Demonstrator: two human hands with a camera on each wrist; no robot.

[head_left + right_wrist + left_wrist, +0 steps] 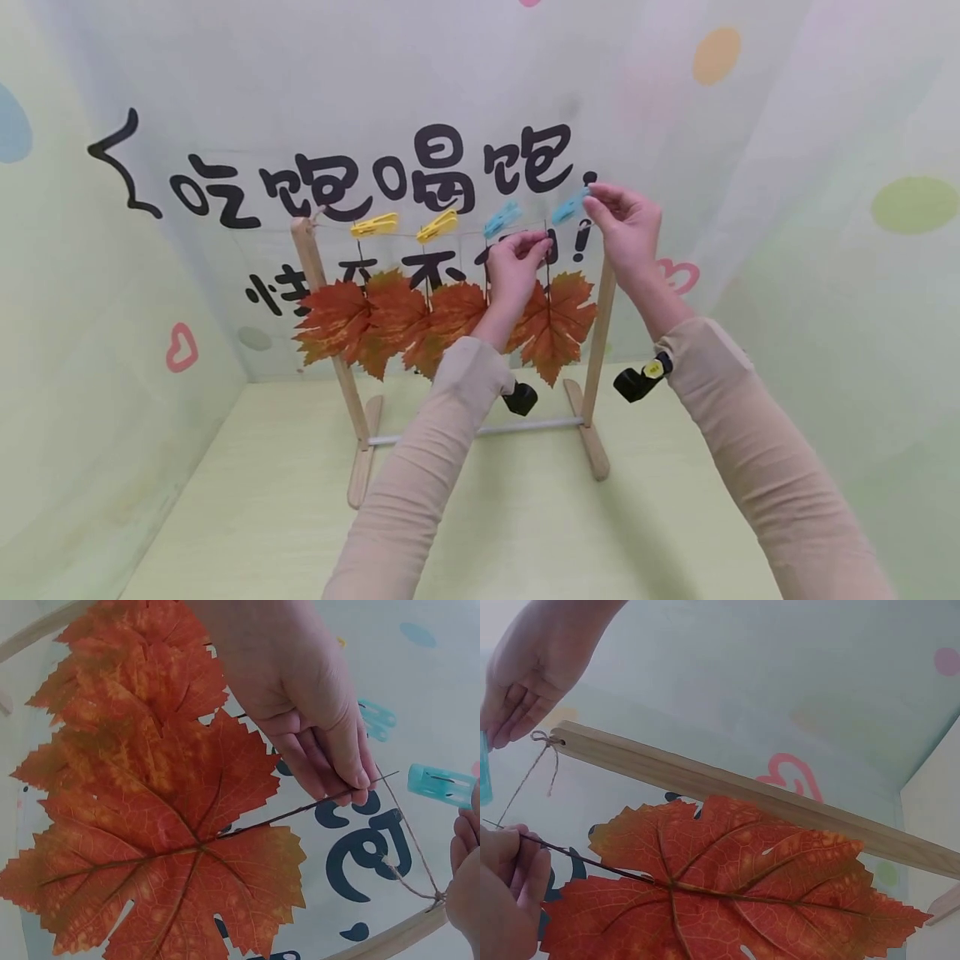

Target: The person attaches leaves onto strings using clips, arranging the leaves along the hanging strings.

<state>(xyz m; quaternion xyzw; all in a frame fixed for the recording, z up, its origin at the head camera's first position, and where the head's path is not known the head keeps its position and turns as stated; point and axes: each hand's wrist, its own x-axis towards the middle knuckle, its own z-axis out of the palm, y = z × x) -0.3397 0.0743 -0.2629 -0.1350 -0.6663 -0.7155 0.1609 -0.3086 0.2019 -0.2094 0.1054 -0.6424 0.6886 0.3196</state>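
My left hand [516, 271] pinches the thin dark stem [289, 814] of an orange-red artificial maple leaf [557, 323] between thumb and fingers. In the right wrist view the stem's tip crosses the twine [411, 832] strung from the wooden post. Higher and to the right, my right hand [630, 229] grips a light blue clothespin [570, 206] by one end. Its other end points left toward the stem tip, a short gap away in the right wrist view. More maple leaves [337, 321] hang in a row to the left.
Two yellow clothespins [375, 225] and another blue clothespin [501, 218] sit along the line. The stand has a left post [347, 392], a right post [597, 358] and a pale crossbar [532, 427] low on the light green tabletop [247, 500]. A lettered backdrop [300, 83] stands behind.
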